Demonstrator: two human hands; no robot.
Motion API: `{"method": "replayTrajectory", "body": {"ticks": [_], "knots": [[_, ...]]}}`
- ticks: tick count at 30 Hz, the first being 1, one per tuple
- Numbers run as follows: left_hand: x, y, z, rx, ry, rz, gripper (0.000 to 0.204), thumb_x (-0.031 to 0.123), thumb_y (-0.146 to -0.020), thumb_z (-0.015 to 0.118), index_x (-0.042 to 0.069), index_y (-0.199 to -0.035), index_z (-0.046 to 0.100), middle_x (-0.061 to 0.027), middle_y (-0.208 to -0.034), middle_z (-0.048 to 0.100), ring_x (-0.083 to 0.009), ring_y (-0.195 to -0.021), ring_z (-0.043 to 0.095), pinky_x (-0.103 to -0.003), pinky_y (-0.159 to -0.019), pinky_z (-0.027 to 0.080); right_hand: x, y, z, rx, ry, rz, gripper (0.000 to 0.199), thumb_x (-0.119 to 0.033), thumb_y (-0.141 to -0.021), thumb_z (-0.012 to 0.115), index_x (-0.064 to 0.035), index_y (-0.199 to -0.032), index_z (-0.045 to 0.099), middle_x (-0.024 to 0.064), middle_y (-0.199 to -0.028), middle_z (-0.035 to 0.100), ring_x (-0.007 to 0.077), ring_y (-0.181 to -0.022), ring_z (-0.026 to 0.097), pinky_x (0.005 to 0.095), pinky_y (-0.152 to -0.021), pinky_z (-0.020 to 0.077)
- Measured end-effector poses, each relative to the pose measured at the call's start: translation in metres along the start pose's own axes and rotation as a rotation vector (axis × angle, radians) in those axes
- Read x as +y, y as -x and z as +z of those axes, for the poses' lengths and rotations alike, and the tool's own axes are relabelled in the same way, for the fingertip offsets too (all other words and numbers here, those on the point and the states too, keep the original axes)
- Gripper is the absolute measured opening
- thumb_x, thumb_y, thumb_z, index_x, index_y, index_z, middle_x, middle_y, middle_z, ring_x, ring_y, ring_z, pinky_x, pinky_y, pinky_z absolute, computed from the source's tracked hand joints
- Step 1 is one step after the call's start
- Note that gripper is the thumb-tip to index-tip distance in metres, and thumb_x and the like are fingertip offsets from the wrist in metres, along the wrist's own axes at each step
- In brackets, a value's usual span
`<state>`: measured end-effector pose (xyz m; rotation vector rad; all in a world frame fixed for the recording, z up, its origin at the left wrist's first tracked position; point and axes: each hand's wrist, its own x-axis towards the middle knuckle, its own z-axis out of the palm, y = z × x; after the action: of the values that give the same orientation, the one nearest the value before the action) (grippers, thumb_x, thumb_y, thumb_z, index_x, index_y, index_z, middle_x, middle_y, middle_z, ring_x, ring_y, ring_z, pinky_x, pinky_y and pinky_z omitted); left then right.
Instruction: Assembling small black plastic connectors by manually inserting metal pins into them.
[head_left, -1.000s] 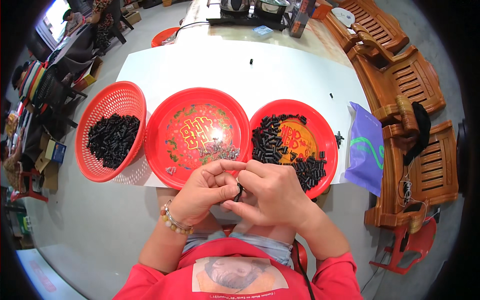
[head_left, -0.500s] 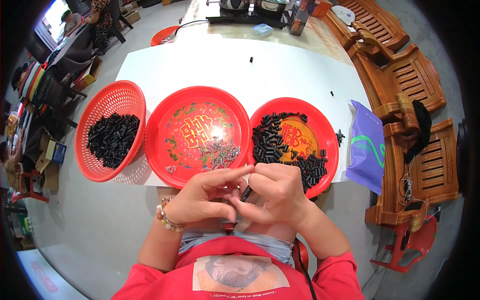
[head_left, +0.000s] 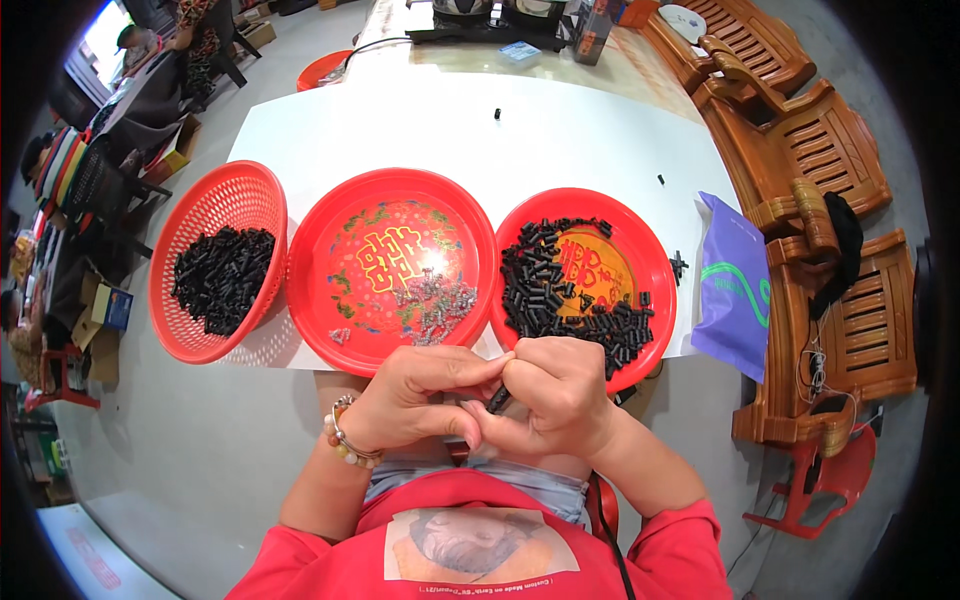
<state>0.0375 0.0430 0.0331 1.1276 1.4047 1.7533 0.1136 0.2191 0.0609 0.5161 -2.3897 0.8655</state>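
The step in hand looks to be close finger work on one small black piece [head_left: 498, 399], which sits between the two hands, just short of the table's near edge. The right hand [head_left: 560, 395] is curled and appears to pinch that piece between thumb and bent fingers. The left hand [head_left: 420, 395] is half cupped, its thumb apart from its forefinger and its fingertips meeting the right hand; whether it grips anything I cannot tell. The next move seems to call for a steady right pinch and the left fingertips lined up with the piece's end. Directly beyond the left hand, a red tray [head_left: 340, 215] with a gold pattern holds a loose heap of tiny pale parts [head_left: 440, 308], with a smaller clump nearer its left side. Beyond the right hand, a second red tray [head_left: 645, 250] holds many short black pieces [head_left: 535, 285], mostly along its left and near sides. Farther left of the hands, a tilted red mesh basket [head_left: 190, 220] holds a dense pile of similar black pieces [head_left: 222, 280].
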Motion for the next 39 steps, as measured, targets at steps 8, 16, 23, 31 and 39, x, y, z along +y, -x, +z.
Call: {"method": "replayTrajectory", "body": {"ticks": [8, 16, 23, 31, 39], "knots": [[0.002, -0.003, 0.0, -0.021, -0.018, 0.033, 0.061, 0.017, -0.067, 0.079, 0.001, -0.121, 0.057, -0.0102, -0.091, 0.064, -0.0144, -0.082, 0.062, -0.026, -0.072, 0.048, 0.0, 0.001, -0.003, -0.012, 0.027, -0.002, 0.033, -0.027, -0.065, 0.073, -0.0077, -0.059, 0.047, 0.0046, -0.056, 0.047, 0.02, -0.046, 0.053, 0.0307, -0.041, 0.0413], [0.016, 0.005, -0.003, 0.223, 0.213, -0.441, 0.043, -0.003, -0.081, 0.064, 0.001, -0.123, 0.056, -0.0011, -0.086, 0.061, -0.0058, -0.075, 0.057, -0.02, -0.068, 0.049, 0.007, 0.0, 0.013, -0.022, -0.006, 0.019, 0.039, -0.033, -0.067, 0.076, -0.0086, -0.062, 0.047, 0.0044, -0.059, 0.045, 0.02, -0.049, 0.053, 0.0317, -0.044, 0.0424], [0.037, 0.018, -0.047, 0.762, -0.36, -0.079, 0.022, -0.003, -0.086, 0.057, -0.002, -0.107, 0.063, -0.007, -0.09, 0.065, -0.0106, -0.084, 0.061, -0.023, -0.075, 0.05, 0.058, 0.003, 0.008, 0.006, 0.143, 0.349, 0.02, -0.023, -0.076, 0.071, -0.006, -0.079, 0.062, 0.0092, -0.074, 0.06, 0.0256, -0.065, 0.062, 0.034, -0.055, 0.0489], [0.033, 0.071, -0.145, 1.111, -1.122, -0.271, 0.025, 0.004, -0.088, 0.058, 0.003, -0.112, 0.063, -0.0063, -0.103, 0.065, -0.0114, -0.087, 0.06, -0.023, -0.078, 0.047, 0.169, 0.035, -0.031, 0.103, 0.582, 0.799, 0.016, -0.021, -0.08, 0.064, -0.0093, -0.09, 0.066, 0.0104, -0.086, 0.063, 0.0293, -0.079, 0.062, 0.0417, -0.066, 0.0492], [0.021, 0.038, -0.086, 1.03, -0.691, 0.061, 0.021, -0.001, -0.087, 0.058, -0.001, -0.108, 0.063, -0.008, -0.105, 0.064, -0.0116, -0.093, 0.06, -0.023, -0.081, 0.048, 0.177, 0.031, -0.022, 0.003, 0.597, 0.826, 0.017, -0.023, -0.08, 0.065, -0.0068, -0.082, 0.062, 0.0097, -0.083, 0.061, 0.0295, -0.078, 0.061, 0.0423, -0.064, 0.0482]]}}
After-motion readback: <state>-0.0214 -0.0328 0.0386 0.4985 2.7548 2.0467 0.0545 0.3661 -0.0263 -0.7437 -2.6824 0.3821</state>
